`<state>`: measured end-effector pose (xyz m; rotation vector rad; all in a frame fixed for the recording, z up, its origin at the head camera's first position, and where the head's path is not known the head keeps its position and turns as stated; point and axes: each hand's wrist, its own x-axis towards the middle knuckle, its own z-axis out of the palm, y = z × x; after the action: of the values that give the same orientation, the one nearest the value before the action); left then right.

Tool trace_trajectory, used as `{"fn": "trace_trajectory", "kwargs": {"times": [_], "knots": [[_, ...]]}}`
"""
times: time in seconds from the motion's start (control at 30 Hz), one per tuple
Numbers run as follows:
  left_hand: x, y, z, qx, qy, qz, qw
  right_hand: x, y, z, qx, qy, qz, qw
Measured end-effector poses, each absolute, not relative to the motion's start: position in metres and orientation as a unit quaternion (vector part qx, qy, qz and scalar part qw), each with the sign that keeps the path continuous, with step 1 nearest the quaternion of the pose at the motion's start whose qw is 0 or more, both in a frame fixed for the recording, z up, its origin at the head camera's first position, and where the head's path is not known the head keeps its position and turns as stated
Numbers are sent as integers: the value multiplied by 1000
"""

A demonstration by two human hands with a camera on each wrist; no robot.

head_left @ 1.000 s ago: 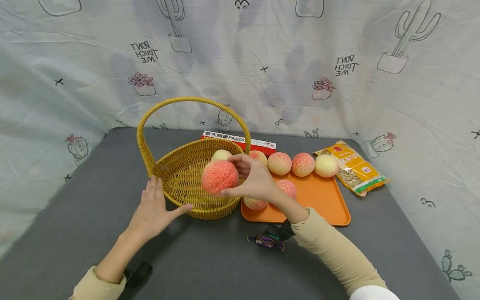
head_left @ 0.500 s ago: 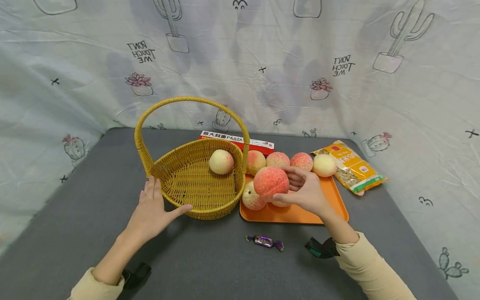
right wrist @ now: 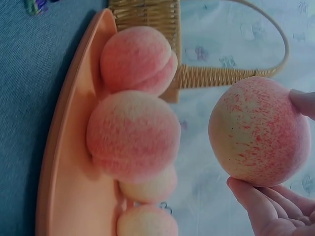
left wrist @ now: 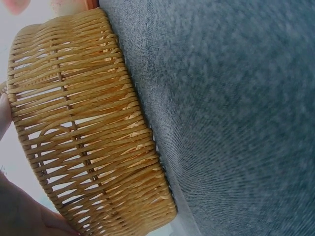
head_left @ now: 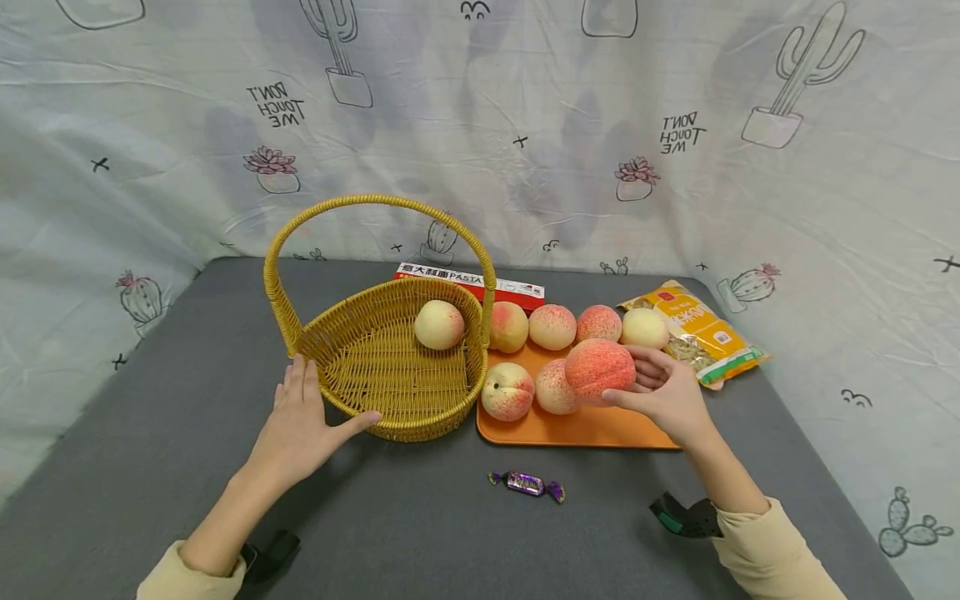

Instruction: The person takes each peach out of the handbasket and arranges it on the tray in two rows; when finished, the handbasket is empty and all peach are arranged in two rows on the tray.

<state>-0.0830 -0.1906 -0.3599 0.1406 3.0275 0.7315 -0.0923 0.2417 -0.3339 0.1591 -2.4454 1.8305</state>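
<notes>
A red peach (head_left: 599, 371) is pinched between the thumb and fingers of my right hand (head_left: 675, 400), held above the orange tray (head_left: 570, 432). In the right wrist view the same peach (right wrist: 261, 132) hangs higher than the peaches on the tray. My left hand (head_left: 300, 429) touches the near left rim of the yellow wicker basket (head_left: 408, 429), its fingers straight and thumb spread. One pale peach (head_left: 438, 325) lies inside the basket. Several peaches sit on the tray, among them a front left one (head_left: 507, 392). The basket's woven wall (left wrist: 83, 123) fills much of the left wrist view.
Behind the basket lies a red and white pasta box (head_left: 517, 289). A yellow food bag (head_left: 693, 333) is at the tray's back right. In front of the tray is a purple wrapped candy (head_left: 527, 483). A patterned cloth (head_left: 480, 125) hangs behind the grey table (head_left: 420, 533).
My right hand has carried the red peach rightward, from over the basket to over the tray's right part. The left hand has stayed at the basket rim.
</notes>
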Motion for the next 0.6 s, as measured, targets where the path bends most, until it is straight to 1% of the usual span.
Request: {"fn": "trace_trajectory", "kwargs": {"times": [0.13, 0.3, 0.6], "knots": [[-83, -191, -360, 46, 971, 235, 11, -91, 249, -337, 43, -796, 602, 49], [-83, -190, -359, 45, 970, 239, 9, -94, 261, -340, 10, -804, 592, 45], [-83, -190, -360, 43, 969, 244, 11, -106, 276, -354, -73, -856, 512, 3]]}}
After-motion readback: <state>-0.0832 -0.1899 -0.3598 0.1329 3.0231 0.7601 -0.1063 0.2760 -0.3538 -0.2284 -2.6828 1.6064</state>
